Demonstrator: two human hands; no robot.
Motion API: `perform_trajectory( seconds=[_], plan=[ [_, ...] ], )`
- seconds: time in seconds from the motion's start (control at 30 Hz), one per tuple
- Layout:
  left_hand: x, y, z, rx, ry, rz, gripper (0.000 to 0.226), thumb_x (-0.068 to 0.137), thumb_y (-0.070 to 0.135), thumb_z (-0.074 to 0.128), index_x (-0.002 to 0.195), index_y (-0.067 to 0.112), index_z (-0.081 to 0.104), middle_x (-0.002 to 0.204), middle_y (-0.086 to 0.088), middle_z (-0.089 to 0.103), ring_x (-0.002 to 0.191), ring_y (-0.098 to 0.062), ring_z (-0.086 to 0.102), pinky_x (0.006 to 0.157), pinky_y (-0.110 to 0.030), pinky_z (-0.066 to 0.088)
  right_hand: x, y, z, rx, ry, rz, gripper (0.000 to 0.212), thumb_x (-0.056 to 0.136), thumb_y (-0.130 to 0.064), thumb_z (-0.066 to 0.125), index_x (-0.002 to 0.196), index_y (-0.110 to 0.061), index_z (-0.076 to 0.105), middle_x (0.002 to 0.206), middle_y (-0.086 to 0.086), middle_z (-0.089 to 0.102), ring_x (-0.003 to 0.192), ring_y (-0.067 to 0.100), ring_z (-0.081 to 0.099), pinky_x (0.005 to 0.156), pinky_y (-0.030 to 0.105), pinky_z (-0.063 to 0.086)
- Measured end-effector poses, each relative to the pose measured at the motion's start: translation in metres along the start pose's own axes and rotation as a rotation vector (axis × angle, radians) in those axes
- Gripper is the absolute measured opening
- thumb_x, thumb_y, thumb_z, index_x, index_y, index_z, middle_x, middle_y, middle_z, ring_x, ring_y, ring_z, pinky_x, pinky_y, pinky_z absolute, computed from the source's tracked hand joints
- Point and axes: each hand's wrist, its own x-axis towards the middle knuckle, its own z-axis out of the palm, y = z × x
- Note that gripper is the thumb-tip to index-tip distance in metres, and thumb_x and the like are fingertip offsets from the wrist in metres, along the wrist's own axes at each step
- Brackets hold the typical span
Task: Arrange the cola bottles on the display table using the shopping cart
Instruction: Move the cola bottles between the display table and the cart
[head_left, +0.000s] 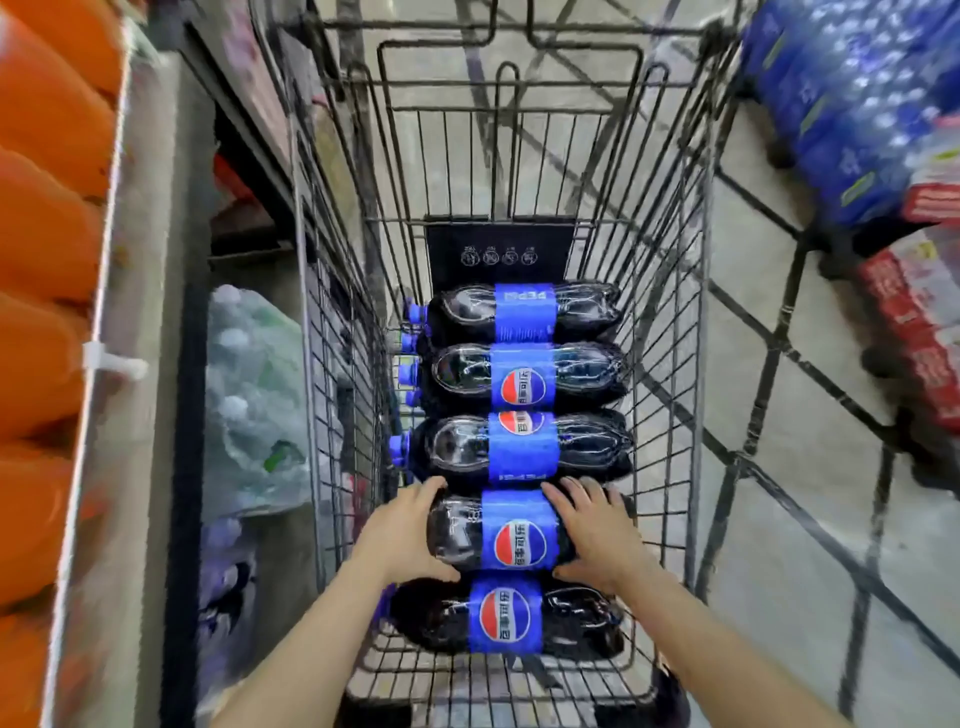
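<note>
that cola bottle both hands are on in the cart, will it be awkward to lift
Probably heavy: the cola bottle looks large and full of dark liquid. Lying on its side across other bottles, it may roll once freed. The left hand and right hand grip smooth plastic, possibly slippery.

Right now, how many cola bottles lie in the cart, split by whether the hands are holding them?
Cola bottle held by both hands, left hand and right hand: 1
Cola bottles lying free in the cart: 4
Total: 5
</note>
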Motion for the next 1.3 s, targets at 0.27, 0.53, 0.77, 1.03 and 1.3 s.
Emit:
perform_trajectory(
  seconds=[0.27,0.53,0.77,1.03,1.3],
  plan=[
    [-0.035,0.014,0.023,-0.073,0.067,-0.069,0.121,0.051,0.069,0.076,0.149,0.029,0.019,0.135,0.003,0.045,0.122,-0.019,0.052,0.097,-0.035,0.045,0.001,-0.011,-0.005,-0.12,-0.071,-0.151,0.122,0.06,-0.052,0.079,0.152,-0.023,0.005,0.152,0.009,0.028,0.138,0.031,0.026,0.111,0.059,0.017],
    [-0.063,0.032,0.022,-0.063,0.276,-0.1,0.117,0.046,0.077,0.062,0.148,0.029,0.031,0.127,0.001,0.053,0.115,-0.023,0.055,0.097,-0.038,0.044,0.0,-0.017,-0.003,-0.1,0.041,-0.183,0.122,0.034,-0.054,0.084,0.141,-0.022,0.034,0.122,0.01,0.056,0.112,0.032,0.055,0.093,0.059,0.042],
    [-0.126,0.055,0.016,0.084,0.501,-0.089,0.116,0.046,0.082,0.063,0.146,0.029,0.039,0.128,0.002,0.056,0.113,-0.023,0.057,0.095,-0.041,0.041,-0.04,-0.028,-0.02,-0.065,0.21,-0.234,0.122,0.027,-0.061,0.079,0.134,-0.02,0.038,0.114,0.008,0.059,0.101,0.031,0.057,0.085,0.056,0.047],
    [-0.23,0.093,0.039,0.123,0.719,-0.169,0.115,0.042,0.083,0.063,0.144,0.032,0.044,0.131,0.003,0.06,0.112,-0.022,0.062,0.089,-0.04,0.049,-0.117,-0.044,-0.047,-0.118,0.38,-0.386,0.113,0.035,-0.065,0.066,0.137,-0.024,0.041,0.117,0.003,0.057,0.103,0.027,0.054,0.087,0.049,0.045],
    [-0.318,0.127,0.101,0.077,0.809,-0.225,0.114,0.044,0.09,0.06,0.138,0.026,0.05,0.12,0.008,0.064,0.095,-0.018,0.066,0.075,-0.037,0.052,-0.188,-0.058,-0.024,-0.151,0.441,-0.556,0.107,0.041,-0.064,0.067,0.136,-0.023,0.042,0.109,0.003,0.058,0.094,0.027,0.057,0.08,0.044,0.045]
  ],
)
